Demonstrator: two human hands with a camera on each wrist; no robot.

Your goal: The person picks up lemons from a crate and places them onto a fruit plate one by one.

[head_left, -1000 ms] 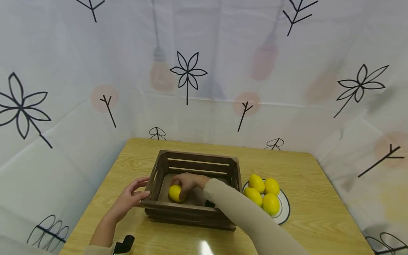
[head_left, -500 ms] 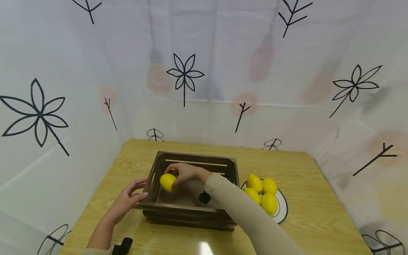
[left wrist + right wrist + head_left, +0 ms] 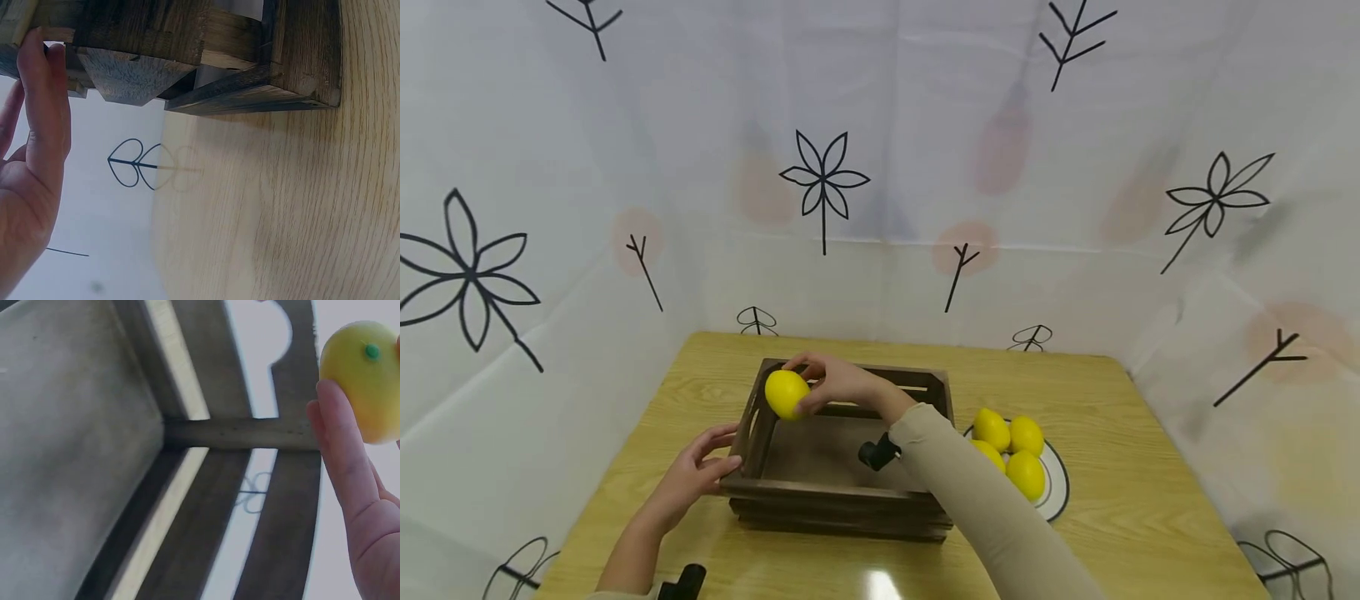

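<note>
My right hand [image 3: 842, 383] pinches a yellow lemon [image 3: 786, 394] above the left end of the dark wooden crate [image 3: 842, 492]. In the right wrist view, the lemon [image 3: 359, 375] shows a small green spot, and the fingers [image 3: 344, 450] lie along its side. My left hand [image 3: 688, 475] touches the outside of the crate's left end, its thumb near the front corner. From the left wrist view, fairly straight fingers [image 3: 44, 106] rest against the crate's slats [image 3: 137, 37]. The crate's far side is partly hidden behind the right hand.
Right of the crate, a white plate [image 3: 1057, 492] with a dark rim holds several lemons [image 3: 1025, 475]; the right sleeve partly covers it. The wooden table [image 3: 1135, 467] meets a patterned cloth [image 3: 880, 283] at the back and sides.
My right hand has lifted the lemon from the crate's floor, up and to the left, to above the rim. The left hand stays at the crate's end.
</note>
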